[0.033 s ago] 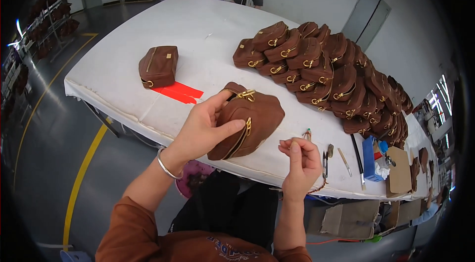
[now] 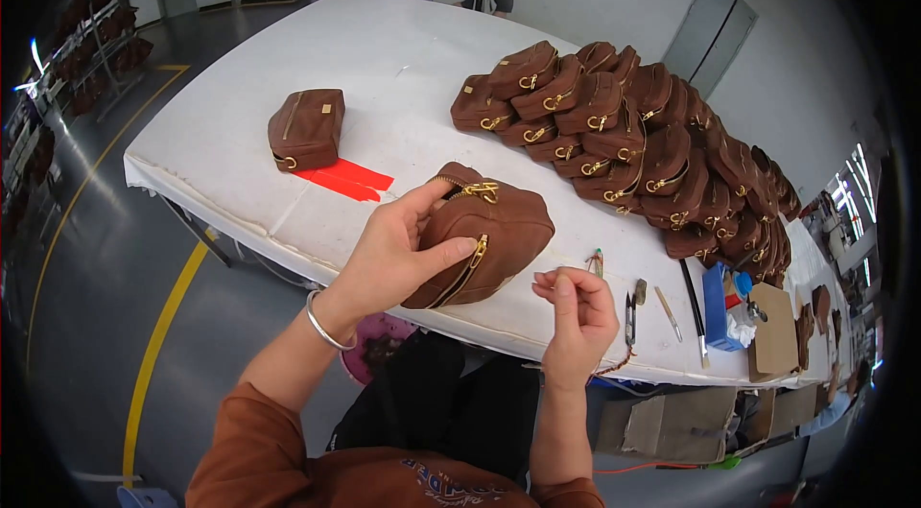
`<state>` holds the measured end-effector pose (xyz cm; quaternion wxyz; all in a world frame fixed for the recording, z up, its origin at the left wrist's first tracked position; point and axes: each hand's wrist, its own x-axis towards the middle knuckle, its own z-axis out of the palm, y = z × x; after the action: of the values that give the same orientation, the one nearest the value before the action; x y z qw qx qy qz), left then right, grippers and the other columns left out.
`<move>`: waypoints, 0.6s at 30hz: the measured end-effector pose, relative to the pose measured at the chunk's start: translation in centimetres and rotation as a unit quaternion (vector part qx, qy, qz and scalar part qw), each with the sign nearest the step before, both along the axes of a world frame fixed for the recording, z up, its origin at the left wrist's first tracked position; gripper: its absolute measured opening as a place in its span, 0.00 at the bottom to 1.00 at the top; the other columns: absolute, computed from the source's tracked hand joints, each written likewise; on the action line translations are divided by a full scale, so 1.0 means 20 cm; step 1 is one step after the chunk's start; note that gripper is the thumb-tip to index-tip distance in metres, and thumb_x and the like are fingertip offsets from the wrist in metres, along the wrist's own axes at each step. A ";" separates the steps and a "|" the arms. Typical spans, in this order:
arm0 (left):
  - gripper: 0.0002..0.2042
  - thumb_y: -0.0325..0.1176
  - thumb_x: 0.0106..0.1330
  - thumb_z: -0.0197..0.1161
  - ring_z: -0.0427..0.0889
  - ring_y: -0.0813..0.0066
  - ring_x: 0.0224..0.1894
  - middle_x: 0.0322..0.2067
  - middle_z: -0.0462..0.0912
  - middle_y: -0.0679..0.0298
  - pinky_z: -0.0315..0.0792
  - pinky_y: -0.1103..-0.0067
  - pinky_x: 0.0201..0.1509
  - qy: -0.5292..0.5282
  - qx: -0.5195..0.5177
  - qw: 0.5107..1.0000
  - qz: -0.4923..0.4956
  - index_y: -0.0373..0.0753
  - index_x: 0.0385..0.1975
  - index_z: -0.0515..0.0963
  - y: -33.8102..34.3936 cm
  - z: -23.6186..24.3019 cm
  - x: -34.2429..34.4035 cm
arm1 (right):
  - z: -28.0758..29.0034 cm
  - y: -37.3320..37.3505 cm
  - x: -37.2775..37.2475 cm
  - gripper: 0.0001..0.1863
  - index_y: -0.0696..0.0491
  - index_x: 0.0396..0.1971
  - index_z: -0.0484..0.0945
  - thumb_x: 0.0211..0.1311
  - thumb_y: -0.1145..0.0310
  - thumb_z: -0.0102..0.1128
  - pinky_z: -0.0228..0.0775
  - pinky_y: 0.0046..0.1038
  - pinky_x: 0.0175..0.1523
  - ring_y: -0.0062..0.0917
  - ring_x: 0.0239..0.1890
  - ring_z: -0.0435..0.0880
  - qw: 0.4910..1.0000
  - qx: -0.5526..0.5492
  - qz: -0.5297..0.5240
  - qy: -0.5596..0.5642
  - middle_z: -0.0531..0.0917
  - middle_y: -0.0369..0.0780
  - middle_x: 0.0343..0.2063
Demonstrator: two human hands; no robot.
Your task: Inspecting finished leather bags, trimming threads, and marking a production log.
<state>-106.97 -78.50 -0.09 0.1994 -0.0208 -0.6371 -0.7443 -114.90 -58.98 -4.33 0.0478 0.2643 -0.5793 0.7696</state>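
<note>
My left hand [image 2: 395, 254] grips a brown leather zip bag [image 2: 508, 235] above the table's near edge. Its thumb presses beside a gold zipper pull, and the fingers wrap the bag's far left side. Gold hardware [image 2: 480, 189] shows on top of the bag. Just right of the bag, apart from it, my right hand [image 2: 578, 316] is closed in a pinch. Whatever its fingertips may hold is too small to make out. Thread snips [image 2: 630, 316] lie on the white table [image 2: 403, 57] beside that hand.
A large pile of similar brown bags [image 2: 624, 134] covers the right side. Another bag [image 2: 307, 129] stands at left by red strips [image 2: 350, 180]. Brushes [image 2: 693, 311], a blue box [image 2: 720, 307] and a cardboard box [image 2: 773, 330] lie at right. People stand beyond the table.
My right hand has shifted very slightly left. The bag in my left hand has turned a touch. A person in the background has moved a little.
</note>
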 end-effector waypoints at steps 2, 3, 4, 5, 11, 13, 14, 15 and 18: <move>0.28 0.18 0.62 0.63 0.76 0.74 0.55 0.52 0.76 0.55 0.71 0.78 0.59 0.016 -0.028 0.999 0.041 0.25 0.62 0.62 0.02 -0.05 0.01 | -0.01 -0.04 0.04 0.06 0.63 0.39 0.75 0.68 0.75 0.54 0.79 0.27 0.47 0.25 0.38 0.84 0.999 0.013 0.042 -0.007 0.83 0.44 0.34; 0.27 0.18 0.61 0.64 0.76 0.73 0.55 0.52 0.76 0.54 0.72 0.77 0.58 0.033 -0.056 0.994 0.082 0.26 0.61 0.63 0.03 -0.07 0.01 | -0.02 -0.06 0.06 0.06 0.63 0.39 0.75 0.68 0.75 0.54 0.79 0.27 0.47 0.25 0.38 0.84 0.999 0.013 0.043 -0.009 0.83 0.44 0.34; 0.27 0.18 0.61 0.64 0.76 0.73 0.55 0.52 0.76 0.54 0.72 0.77 0.58 0.032 -0.056 0.995 0.082 0.26 0.61 0.63 0.04 -0.07 0.02 | -0.03 -0.08 0.07 0.06 0.63 0.39 0.75 0.68 0.76 0.54 0.79 0.27 0.48 0.25 0.38 0.84 0.999 0.019 0.048 -0.004 0.83 0.44 0.35; 0.26 0.18 0.61 0.64 0.77 0.72 0.54 0.50 0.76 0.54 0.72 0.77 0.59 0.002 -0.062 0.991 0.120 0.27 0.59 0.65 0.06 -0.05 0.03 | -0.03 -0.10 0.09 0.06 0.63 0.39 0.75 0.68 0.76 0.54 0.79 0.26 0.48 0.24 0.39 0.84 0.998 0.025 0.054 0.001 0.83 0.44 0.35; 0.24 0.19 0.54 0.66 0.77 0.67 0.51 0.47 0.75 0.56 0.72 0.75 0.56 0.057 -0.242 0.931 0.268 0.33 0.53 0.69 0.05 -0.06 0.06 | -0.14 -0.19 0.17 0.05 0.62 0.41 0.74 0.69 0.77 0.53 0.78 0.26 0.50 0.24 0.41 0.84 0.993 0.027 0.112 -0.013 0.82 0.43 0.39; 0.26 0.19 0.52 0.67 0.77 0.65 0.51 0.47 0.74 0.56 0.72 0.74 0.55 0.050 -0.366 0.871 0.322 0.34 0.53 0.70 0.03 -0.06 0.07 | -0.17 -0.21 0.21 0.06 0.62 0.42 0.73 0.68 0.77 0.53 0.76 0.24 0.52 0.25 0.46 0.82 0.986 0.016 0.151 -0.066 0.80 0.43 0.44; 0.27 0.20 0.50 0.67 0.75 0.60 0.48 0.45 0.73 0.54 0.72 0.71 0.52 0.041 -0.366 0.867 0.336 0.36 0.54 0.70 0.02 -0.08 0.08 | -0.20 -0.22 0.21 0.06 0.62 0.43 0.72 0.69 0.77 0.52 0.75 0.24 0.53 0.24 0.49 0.81 0.985 0.024 0.162 -0.055 0.79 0.44 0.47; 0.29 0.22 0.48 0.67 0.73 0.55 0.46 0.42 0.71 0.52 0.71 0.68 0.50 0.032 -0.366 0.862 0.350 0.37 0.55 0.70 0.01 -0.10 0.08 | -0.21 -0.23 0.24 0.06 0.62 0.43 0.72 0.69 0.77 0.52 0.75 0.24 0.53 0.24 0.49 0.81 0.985 0.024 0.163 -0.055 0.79 0.44 0.47; 0.26 0.23 0.50 0.68 0.74 0.57 0.44 0.40 0.70 0.54 0.72 0.69 0.47 0.033 -0.375 0.834 0.402 0.38 0.53 0.73 -0.03 -0.16 0.07 | -0.24 -0.26 0.31 0.07 0.62 0.44 0.72 0.69 0.77 0.51 0.74 0.23 0.54 0.23 0.51 0.79 0.974 0.030 0.214 -0.066 0.77 0.46 0.51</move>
<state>-105.60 -79.14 -3.32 0.4789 0.1397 -0.8127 -0.3009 -108.66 -64.14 -9.14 -0.1640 0.3317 -0.5340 0.7602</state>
